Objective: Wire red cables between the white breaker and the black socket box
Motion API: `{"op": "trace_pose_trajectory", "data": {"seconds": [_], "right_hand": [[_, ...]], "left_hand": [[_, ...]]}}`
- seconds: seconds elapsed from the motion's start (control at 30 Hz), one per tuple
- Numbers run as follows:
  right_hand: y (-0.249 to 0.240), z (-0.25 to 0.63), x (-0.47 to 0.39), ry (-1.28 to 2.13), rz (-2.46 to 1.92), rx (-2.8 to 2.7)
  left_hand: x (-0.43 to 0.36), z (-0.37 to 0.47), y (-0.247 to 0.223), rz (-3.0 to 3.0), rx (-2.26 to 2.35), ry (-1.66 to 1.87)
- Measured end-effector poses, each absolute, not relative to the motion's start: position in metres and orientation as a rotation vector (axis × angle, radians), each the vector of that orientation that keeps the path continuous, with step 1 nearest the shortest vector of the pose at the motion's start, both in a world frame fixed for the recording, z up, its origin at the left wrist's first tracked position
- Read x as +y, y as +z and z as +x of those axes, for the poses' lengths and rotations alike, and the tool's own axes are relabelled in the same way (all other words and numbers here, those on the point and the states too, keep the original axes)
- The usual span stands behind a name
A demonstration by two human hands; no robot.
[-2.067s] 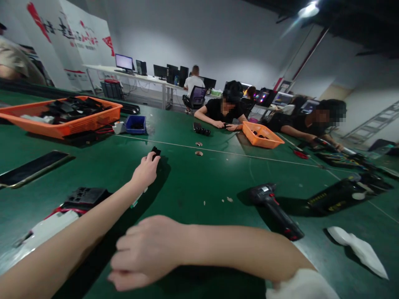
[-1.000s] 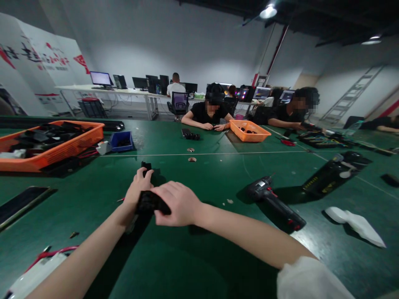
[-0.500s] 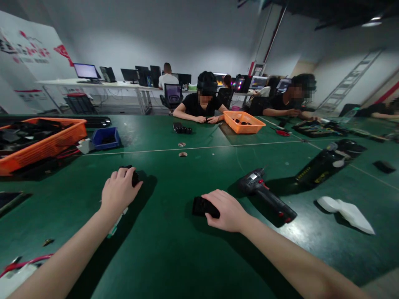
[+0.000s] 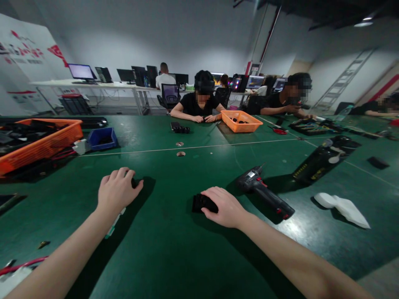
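Observation:
My left hand (image 4: 116,191) is curled over a small black part (image 4: 134,182) on the green table. Most of that part is hidden under the palm, with a dark bit showing between thumb and forefinger. My right hand (image 4: 226,207) grips a black ribbed block (image 4: 198,203) from its right side, thumb in front and fingers over the top. The block lies on the table, its left end uncovered. Right of this hand rests a black cordless drill (image 4: 263,191). Under my left wrist, a thin white and green item (image 4: 114,226) partly shows.
Black parts fill an orange basket (image 4: 67,135) at left, beside a blue bin (image 4: 102,139). At right are a black bottle-like container (image 4: 318,164) and a white object (image 4: 343,207). Opposite, a person (image 4: 202,99) sits near another orange basket (image 4: 241,122).
The fingers of my left hand have shifted on the black part, and less of it shows. My right hand keeps its grip on the block. The view has turned slightly.

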State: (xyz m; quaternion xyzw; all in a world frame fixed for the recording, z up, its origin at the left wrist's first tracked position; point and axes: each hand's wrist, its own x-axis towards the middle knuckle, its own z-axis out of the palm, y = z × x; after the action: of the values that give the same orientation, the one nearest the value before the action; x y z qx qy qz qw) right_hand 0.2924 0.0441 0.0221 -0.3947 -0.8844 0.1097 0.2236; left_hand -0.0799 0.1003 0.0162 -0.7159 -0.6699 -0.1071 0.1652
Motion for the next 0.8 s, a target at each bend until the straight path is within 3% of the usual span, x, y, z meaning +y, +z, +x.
{"op": "trace_pose_trajectory", "data": {"seconds": [0.27, 0.43, 0.8], "right_hand": [[0.018, 0.293, 0.043, 0.035, -1.141, -2.403], [0.022, 0.267, 0.032, -0.087, -0.925, -2.452], [0.075, 0.076, 0.034, -0.046, -0.2, -2.648]], "left_hand": [[0.101, -0.083, 0.013, -2.148, -1.817, -0.334], [0.103, -0.082, 0.01, -2.144, -1.79, -0.287], [0.098, -0.073, 0.009, -2.047, -1.835, -0.273]]}}
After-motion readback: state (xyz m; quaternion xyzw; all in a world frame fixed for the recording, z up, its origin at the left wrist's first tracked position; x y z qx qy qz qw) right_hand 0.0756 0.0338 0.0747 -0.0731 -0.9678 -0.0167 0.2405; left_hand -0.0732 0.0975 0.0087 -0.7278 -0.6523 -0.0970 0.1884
